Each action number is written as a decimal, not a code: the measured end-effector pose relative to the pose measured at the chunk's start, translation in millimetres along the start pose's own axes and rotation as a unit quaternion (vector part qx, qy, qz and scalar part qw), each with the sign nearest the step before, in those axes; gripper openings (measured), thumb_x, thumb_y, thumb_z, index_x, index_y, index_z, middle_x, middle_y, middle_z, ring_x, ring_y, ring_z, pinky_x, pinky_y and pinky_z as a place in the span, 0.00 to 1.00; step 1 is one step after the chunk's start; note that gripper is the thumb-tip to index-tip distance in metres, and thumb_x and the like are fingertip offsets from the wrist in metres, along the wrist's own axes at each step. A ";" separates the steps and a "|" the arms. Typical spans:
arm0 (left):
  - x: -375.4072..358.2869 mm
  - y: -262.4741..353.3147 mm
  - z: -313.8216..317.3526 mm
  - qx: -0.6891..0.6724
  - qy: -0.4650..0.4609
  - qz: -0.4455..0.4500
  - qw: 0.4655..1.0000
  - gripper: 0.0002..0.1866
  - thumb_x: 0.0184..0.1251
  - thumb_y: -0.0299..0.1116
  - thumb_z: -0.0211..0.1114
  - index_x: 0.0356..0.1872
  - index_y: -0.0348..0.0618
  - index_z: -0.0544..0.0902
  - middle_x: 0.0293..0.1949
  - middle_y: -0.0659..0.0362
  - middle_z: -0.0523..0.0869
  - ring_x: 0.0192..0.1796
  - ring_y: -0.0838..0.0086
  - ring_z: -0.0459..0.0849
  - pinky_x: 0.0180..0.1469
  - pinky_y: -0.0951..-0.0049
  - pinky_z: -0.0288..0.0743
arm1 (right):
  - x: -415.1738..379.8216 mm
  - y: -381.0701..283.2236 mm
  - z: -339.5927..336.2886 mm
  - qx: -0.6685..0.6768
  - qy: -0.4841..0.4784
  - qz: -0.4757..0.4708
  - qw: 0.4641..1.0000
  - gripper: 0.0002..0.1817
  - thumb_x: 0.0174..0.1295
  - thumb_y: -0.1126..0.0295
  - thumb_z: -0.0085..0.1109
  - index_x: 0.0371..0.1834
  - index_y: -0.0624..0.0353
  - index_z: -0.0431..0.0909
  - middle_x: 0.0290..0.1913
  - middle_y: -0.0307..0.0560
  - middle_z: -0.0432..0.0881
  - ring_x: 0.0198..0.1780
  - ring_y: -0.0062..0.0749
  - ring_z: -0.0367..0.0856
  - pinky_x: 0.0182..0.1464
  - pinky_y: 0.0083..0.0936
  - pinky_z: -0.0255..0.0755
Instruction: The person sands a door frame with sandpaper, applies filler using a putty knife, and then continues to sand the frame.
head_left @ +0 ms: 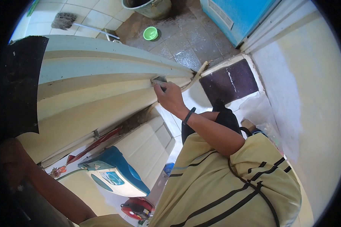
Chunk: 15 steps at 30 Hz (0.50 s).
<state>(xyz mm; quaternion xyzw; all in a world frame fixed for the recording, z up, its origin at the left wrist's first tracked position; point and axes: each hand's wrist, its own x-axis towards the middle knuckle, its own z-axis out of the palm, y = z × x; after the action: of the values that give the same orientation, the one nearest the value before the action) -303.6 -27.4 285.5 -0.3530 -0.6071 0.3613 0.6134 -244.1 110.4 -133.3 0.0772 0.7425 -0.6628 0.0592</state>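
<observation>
My right hand [170,97] is closed, with thumb and fingers pinched on a small flat grey piece [160,80] that rests against the long cream-painted moulding [102,85]. A dark band circles that wrist. At the far left, my left hand [14,160] sits in deep shadow, right under the lower edge of a black sheet [21,87] with pale specks. That hand's fingers are lost in the dark, so I cannot tell whether they grip the sheet.
A blue door [240,17] stands at the top right, near a wet tiled floor with a green bowl [150,33] and a grey tub [151,8]. A brush [64,21] leans at the upper left. Below are a dark mat [229,81] and a white-and-blue appliance [119,172].
</observation>
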 end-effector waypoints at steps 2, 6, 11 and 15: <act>-0.4 0.0 0.5 -0.009 0.003 -0.003 1.000 0.18 0.79 0.36 0.51 0.26 0.37 0.71 0.22 0.54 0.69 0.25 0.63 0.69 0.28 0.59 0.61 | -0.9 1.4 2.3 0.014 0.036 -0.022 0.999 0.18 0.64 0.60 0.56 0.26 0.65 0.81 0.26 0.65 0.79 0.34 0.62 0.77 0.39 0.49 0.70; -2.8 -0.2 0.4 -0.027 0.011 -0.007 1.000 0.18 0.79 0.36 0.52 0.26 0.38 0.71 0.22 0.54 0.70 0.24 0.63 0.69 0.27 0.60 0.61 | 5.2 11.7 -3.0 0.094 -0.044 0.126 0.987 0.20 0.65 0.58 0.55 0.24 0.66 0.80 0.26 0.66 0.78 0.33 0.62 0.76 0.37 0.48 0.69; -5.2 2.4 0.7 -0.047 0.020 -0.030 0.998 0.17 0.79 0.36 0.53 0.26 0.38 0.72 0.21 0.55 0.70 0.22 0.63 0.70 0.24 0.61 0.61 | 4.7 10.3 3.6 -0.021 0.003 0.001 1.000 0.18 0.65 0.60 0.55 0.30 0.65 0.83 0.20 0.60 0.79 0.25 0.55 0.78 0.32 0.41 0.71; -7.3 -2.3 0.6 -0.054 0.024 -0.015 0.998 0.18 0.79 0.37 0.52 0.26 0.39 0.72 0.21 0.55 0.71 0.22 0.63 0.70 0.24 0.61 0.61 | 0.5 6.4 8.3 -0.030 0.071 -0.091 0.993 0.18 0.65 0.60 0.54 0.30 0.66 0.82 0.20 0.62 0.77 0.24 0.55 0.78 0.32 0.42 0.70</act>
<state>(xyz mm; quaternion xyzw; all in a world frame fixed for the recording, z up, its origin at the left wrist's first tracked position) -304.1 -34.9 284.0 -0.3849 -0.6161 0.3107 0.6129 -243.5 102.9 -140.7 0.0542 0.7685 -0.6355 -0.0520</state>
